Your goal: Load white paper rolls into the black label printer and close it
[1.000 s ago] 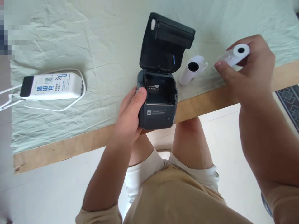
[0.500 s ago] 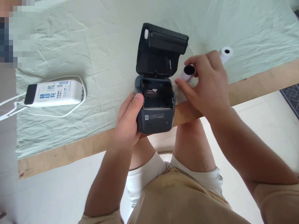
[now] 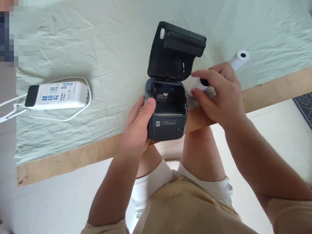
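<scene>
A dark portable label printer (image 3: 168, 126) is held at the table's front edge, its lid (image 3: 170, 55) flipped up and its paper bay exposed. My left hand (image 3: 138, 126) grips the printer's left side, thumb on the bay's rim. Just right of the printer, my right hand (image 3: 219, 91) has its thumb and fingers around a small white paper roll (image 3: 196, 86) with a dark core. The thumb touches this tilted roll while the index finger stretches past it; the other fingers are partly hidden. A second white roll (image 3: 240, 60) lies beyond that hand.
A white charger-like block (image 3: 58, 95) with a black end and a looped white cable (image 3: 89, 87) lies at the left on the pale green cloth (image 3: 109, 48). The table's bare wooden edge (image 3: 73, 152) runs along the front, above my legs.
The paper roll has tilted lower and turned in my right hand, and the index finger has straightened. The left hand keeps hold of the printer. The whole view has shifted slightly.
</scene>
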Demonstrator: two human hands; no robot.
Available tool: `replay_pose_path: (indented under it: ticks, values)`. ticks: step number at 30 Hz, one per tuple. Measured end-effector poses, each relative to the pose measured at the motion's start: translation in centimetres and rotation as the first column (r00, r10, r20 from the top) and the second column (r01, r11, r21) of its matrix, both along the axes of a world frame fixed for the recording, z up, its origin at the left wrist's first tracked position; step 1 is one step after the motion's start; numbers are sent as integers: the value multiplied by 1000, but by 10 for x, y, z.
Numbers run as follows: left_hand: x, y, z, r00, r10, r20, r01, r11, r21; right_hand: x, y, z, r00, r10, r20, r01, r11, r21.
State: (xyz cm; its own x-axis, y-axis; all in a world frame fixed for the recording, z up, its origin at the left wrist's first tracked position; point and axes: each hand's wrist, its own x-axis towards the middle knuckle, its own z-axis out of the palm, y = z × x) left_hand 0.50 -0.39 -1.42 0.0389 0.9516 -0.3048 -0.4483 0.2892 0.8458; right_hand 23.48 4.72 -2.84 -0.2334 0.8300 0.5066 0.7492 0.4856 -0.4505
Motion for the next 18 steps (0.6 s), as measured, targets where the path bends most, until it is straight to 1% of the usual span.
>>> replay_pose_path:
  ticks: [3,5,10,14,18]
  values:
    - [-2,-1,-1,1000,-18,2,19,1000,-15,-1,-2,0,999,47,-22,-47,999,-14]
    - [-3,0,-2,1000,-22,-2,22,1000,3,-1,-3,0,997,69,-19,-69,998,-9]
    - [-3,0,-2,999,-20,-41,23,998,59,3,-1,-5,997,36,-63,-37,999,-25]
    - [-4,0,-2,998,-29,-52,30,999,25,4,-2,-6,992,23,-124,-32,997,-71]
    - [-4,1,-2,999,-23,-31,23,1000,-1,1,-1,-5,994,6,-113,-9,1000,-22]
